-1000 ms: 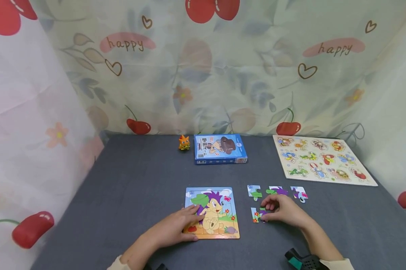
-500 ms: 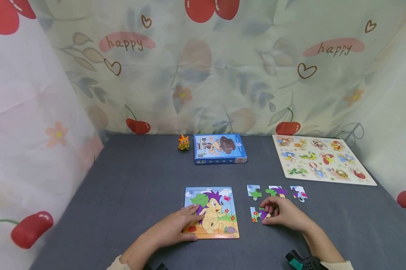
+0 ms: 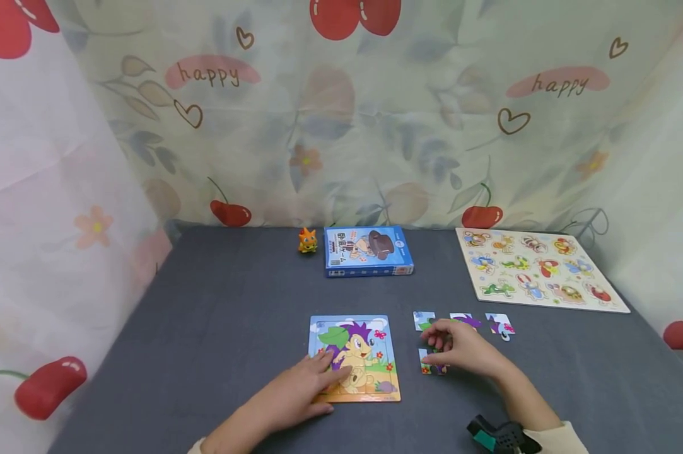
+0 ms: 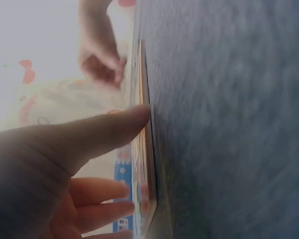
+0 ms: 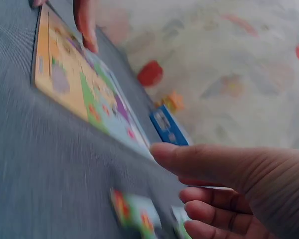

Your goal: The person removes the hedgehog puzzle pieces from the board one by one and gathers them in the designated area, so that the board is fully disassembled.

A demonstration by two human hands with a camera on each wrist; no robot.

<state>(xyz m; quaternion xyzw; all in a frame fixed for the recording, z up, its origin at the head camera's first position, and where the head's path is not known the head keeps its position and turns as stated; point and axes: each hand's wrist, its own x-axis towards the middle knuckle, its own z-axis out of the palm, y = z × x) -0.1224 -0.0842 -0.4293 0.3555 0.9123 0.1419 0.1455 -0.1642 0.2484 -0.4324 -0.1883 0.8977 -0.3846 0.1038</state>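
Note:
A square hedgehog puzzle board [image 3: 378, 372] lies on the table. My left hand [image 3: 296, 388] rests over its lower left corner, fingers spread across the picture. In the left wrist view its thumb [image 4: 109, 130] lies at the board's edge. My right hand [image 3: 466, 347] hovers over loose jigsaw pieces to the board's right, thumb extended and fingers loosely curled, with nothing visible between them. Below it lie a flowered piece [image 3: 424, 367] and a purple piece [image 3: 441, 370], partly hidden. Behind are a leaf piece [image 3: 423, 320], a purple-spiked piece [image 3: 467, 320] and a butterfly piece [image 3: 500, 324].
A blue game box [image 3: 366, 251] and a small orange toy figure [image 3: 307, 240] stand at the back. A white board of insect pictures [image 3: 540, 268] lies at the back right. Printed curtains [image 3: 341, 126] enclose the grey table [image 3: 233, 302].
My right hand has come away from the purple piece and shifted left and slightly up over the loose pieces. My left hand has shifted slightly on the puzzle board.

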